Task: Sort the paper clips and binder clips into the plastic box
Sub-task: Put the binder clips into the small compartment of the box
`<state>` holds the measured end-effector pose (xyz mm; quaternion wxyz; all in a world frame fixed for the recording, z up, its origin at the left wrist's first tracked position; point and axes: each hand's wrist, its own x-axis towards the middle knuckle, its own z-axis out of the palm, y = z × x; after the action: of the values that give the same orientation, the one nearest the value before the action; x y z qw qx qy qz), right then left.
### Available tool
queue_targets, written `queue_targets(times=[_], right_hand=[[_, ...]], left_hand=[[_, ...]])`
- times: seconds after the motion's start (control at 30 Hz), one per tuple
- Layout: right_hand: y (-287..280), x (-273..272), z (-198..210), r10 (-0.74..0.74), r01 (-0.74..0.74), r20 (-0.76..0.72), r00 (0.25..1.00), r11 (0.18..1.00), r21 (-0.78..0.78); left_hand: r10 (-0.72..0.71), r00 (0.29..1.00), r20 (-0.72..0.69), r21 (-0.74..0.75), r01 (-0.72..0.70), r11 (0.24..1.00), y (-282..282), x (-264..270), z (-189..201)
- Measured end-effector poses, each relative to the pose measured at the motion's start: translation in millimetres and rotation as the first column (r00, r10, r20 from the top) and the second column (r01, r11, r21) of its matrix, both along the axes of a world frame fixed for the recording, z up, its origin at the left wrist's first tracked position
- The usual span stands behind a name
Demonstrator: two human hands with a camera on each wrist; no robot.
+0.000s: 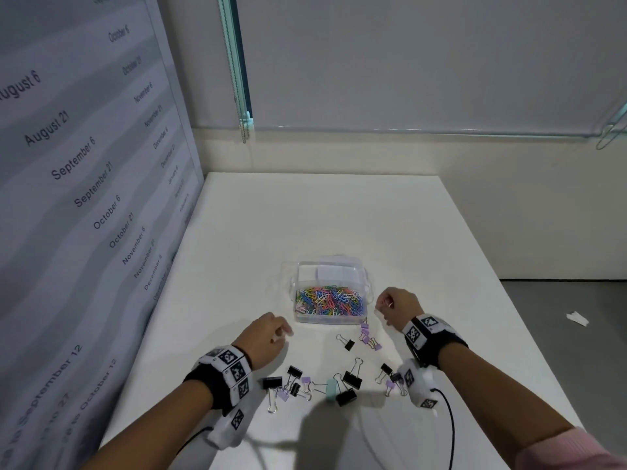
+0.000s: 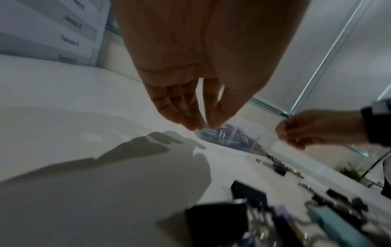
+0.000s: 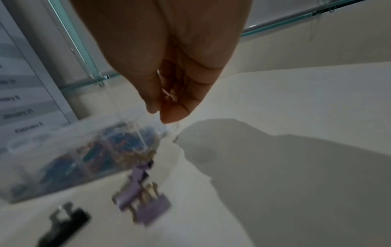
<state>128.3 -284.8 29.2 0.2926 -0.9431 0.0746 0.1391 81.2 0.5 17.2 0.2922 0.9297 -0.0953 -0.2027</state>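
While the clear plastic box already held the coloured wire paper clips, the black and lilac binder clips lay unsorted on the white table (right hand pinching something pale, left hand loose, empty).

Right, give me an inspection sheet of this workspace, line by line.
Surface: white tabletop, shadowed near the person.
Job's things: clear plastic box, near compartment full of coloured paper clips, far compartment holding white paper; black binder clips, lilac binder clips and one teal binder clip loose on the table.
Clutter: small white scrap at the right edge.
Hands: left hand hovering, fingers relaxed, holding nothing; right hand beside the box, fingers curled around pink paper clips.
Cables: black leads from the wrist units.
Surroundings: dated wall panel to the left; lowered window blind behind.
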Motion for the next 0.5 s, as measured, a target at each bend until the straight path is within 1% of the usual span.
queue_targets(times=[0.1,0.23,0.3,0.4,0.5], right_hand=[[11,13,14,0.038,-0.041,0.059,0.998,0.998,0.045],[29,21,18,0.089,-0.102,0.114,0.989,0.989,0.107],[36,19,16,0.151,-0.16,0.118,0.982,0.985,0.072],[50,9,15,0.253,-0.254,0.12,0.96,0.967,-0.011],[64,-9,9,0.351,-0.349,0.121,0.929,0.936,-0.034]], left_hand=[[-0.071,0.994,-0.078,0.108,0.08,0.991,12,-14,-5],[-0.099,0.98,-0.172,0.119,0.12,0.986,16,-27,-14],[-0.116,0.978,-0.173,0.142,0.142,0.98,14,-32,-19],[-0.11,0.983,-0.145,0.152,0.132,0.98,8,-36,-25],[-0.126,0.984,-0.129,0.159,0.145,0.977,2,-34,-27]])
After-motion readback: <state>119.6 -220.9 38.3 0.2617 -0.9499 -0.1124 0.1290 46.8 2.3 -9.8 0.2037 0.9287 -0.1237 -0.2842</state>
